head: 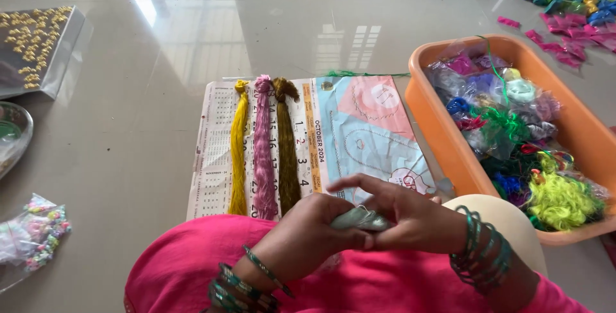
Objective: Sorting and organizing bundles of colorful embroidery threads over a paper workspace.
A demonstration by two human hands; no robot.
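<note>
Both hands, left (308, 229) and right (410, 220), pinch the pale green thread bundle (359, 219) between them.

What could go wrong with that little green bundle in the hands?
Both the left hand and right hand pinch the pale green thread bundle, so its fine strands might tangle or slip loose. The three thread skeins lie unsecured on the calendar sheet nearby; a sleeve could drag them.

A glossy grey tiled floor (160, 95) is filling the whole scene, its pale grout lines crossing faintly. Bright window light is reflecting off the floor near the top, and softer reflections are spreading beside it.
</note>
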